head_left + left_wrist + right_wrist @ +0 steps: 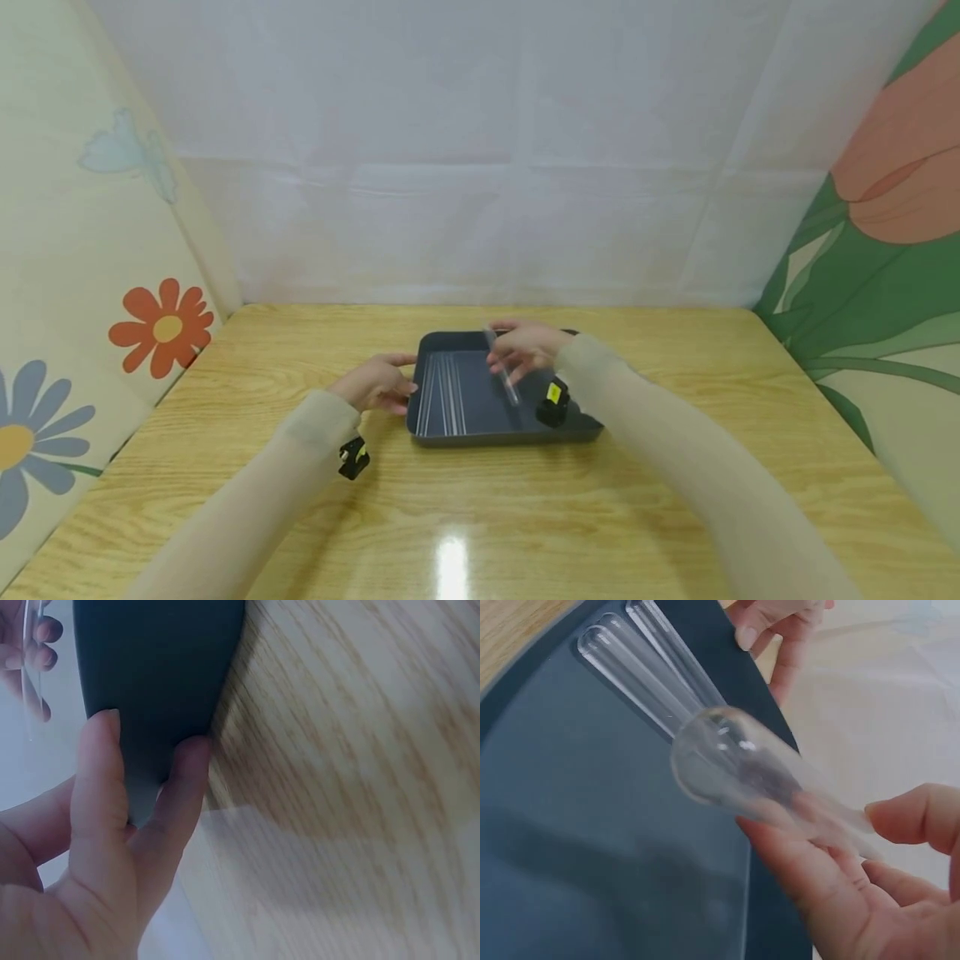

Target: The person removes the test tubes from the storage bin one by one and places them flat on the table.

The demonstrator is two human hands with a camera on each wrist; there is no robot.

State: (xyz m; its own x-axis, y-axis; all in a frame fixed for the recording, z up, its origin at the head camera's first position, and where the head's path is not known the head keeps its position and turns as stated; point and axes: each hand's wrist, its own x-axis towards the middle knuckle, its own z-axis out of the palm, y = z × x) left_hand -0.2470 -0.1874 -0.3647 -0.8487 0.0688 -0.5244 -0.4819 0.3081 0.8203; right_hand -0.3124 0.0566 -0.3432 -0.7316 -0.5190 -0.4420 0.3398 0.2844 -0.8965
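Observation:
My right hand (528,343) is over the middle of a dark blue-grey rectangular tray (506,438), holding a clear test tube (731,754) between thumb and fingers. The tube is slanted, its rounded end pointing away from the hand in the right wrist view. Inside the tray, more clear test tubes (447,396) lie lengthwise along the left side, rounded ends showing in the right wrist view. At the tray's left wall is my left hand (378,383); its extended fingers (101,772) touch the outer side, one tip right at the rim.
The tray stands on a wood-grain table (300,367). Behind it hangs a white cloth (480,167). Flower-patterned panels flank the table, one on the left (60,250) and one on the right (885,275). Each wrist wears a small black device.

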